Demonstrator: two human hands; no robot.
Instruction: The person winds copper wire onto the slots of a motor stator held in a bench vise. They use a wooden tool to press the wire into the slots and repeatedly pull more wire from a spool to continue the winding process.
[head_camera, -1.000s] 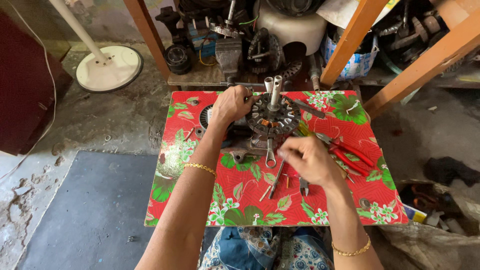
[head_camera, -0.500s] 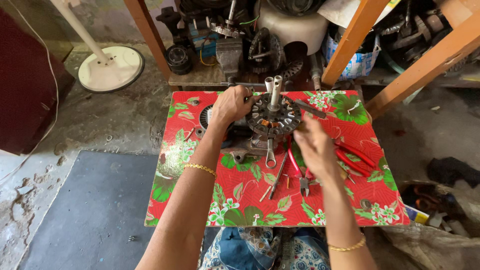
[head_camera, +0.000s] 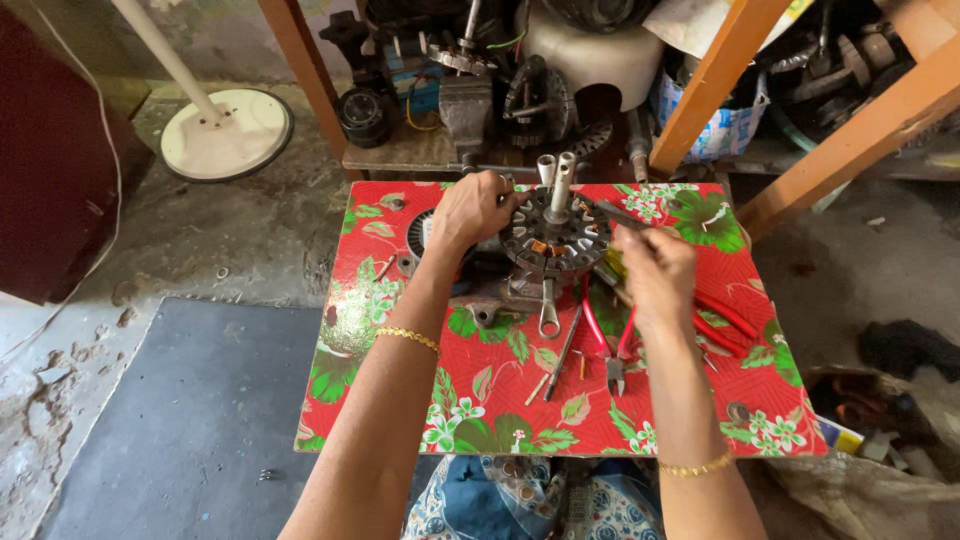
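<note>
Since the picture a second earlier, the right hand (head_camera: 655, 275) had lifted off the tools in front of the motor and risen to the motor's right edge, while the left hand (head_camera: 472, 212) had stayed where it was. That left hand lay curled over the far left side of the motor (head_camera: 555, 238), its fingers closed on the rim. The right hand was closed around a thin dark tool (head_camera: 615, 213), whose tip pointed at the top right of the motor's ring of windings. The motor stood near the back middle of the small table (head_camera: 400, 400), which was covered with a red flowered cloth, and a metal shaft (head_camera: 562, 180) rose upright from its centre. Just in front of the motor a wrench (head_camera: 548, 312) lay on the cloth, with a slim screwdriver (head_camera: 563, 352) beside it and red-handled pliers (head_camera: 612, 345) to the right, partly under the right wrist. More red-handled pliers (head_camera: 730, 322) lay near the table's right side. A gold bangle (head_camera: 408, 337) circled the left wrist. On the floor at the back left stood a round white fan base (head_camera: 228, 135).
</note>
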